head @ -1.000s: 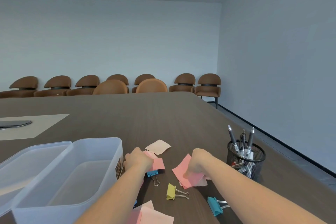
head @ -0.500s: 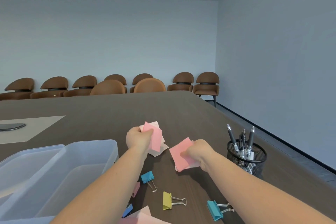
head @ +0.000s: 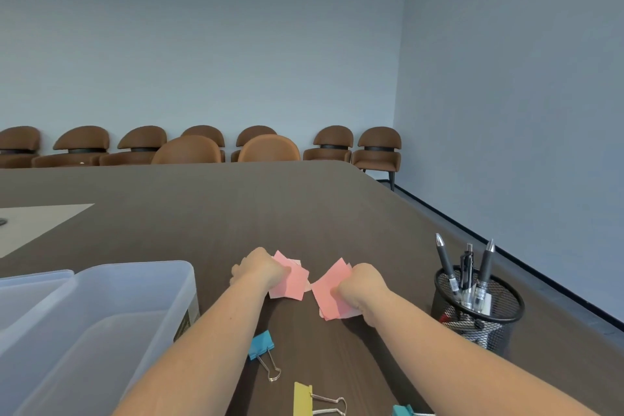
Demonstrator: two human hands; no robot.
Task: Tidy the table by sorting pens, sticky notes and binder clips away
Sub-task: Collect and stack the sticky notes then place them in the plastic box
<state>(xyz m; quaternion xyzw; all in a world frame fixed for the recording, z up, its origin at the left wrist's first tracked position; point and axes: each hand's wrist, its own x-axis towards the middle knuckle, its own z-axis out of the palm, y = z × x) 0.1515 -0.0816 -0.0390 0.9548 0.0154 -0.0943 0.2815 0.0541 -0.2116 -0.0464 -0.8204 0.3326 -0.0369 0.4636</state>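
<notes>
My left hand (head: 258,268) grips a small bunch of pink sticky notes (head: 292,282) just above the dark table. Close beside it, my right hand (head: 363,287) holds a second bunch of pink sticky notes (head: 329,294); the two bunches nearly touch. Near my forearms lie a blue binder clip (head: 261,344), a yellow binder clip (head: 303,398) and a teal binder clip (head: 403,411) cut by the bottom edge. A black mesh cup (head: 479,317) on the right holds three pens (head: 467,267).
A clear plastic box (head: 101,324) stands open at the left, its lid (head: 30,284) beside it. A pale mat (head: 37,223) lies farther left. Brown chairs (head: 270,147) line the far table edge. The table's right edge runs diagonally behind the cup.
Both hands lifted their sticky notes off the table and came together toward the middle. The pale note that lay between them is no longer on the table. The view tilted up slightly.
</notes>
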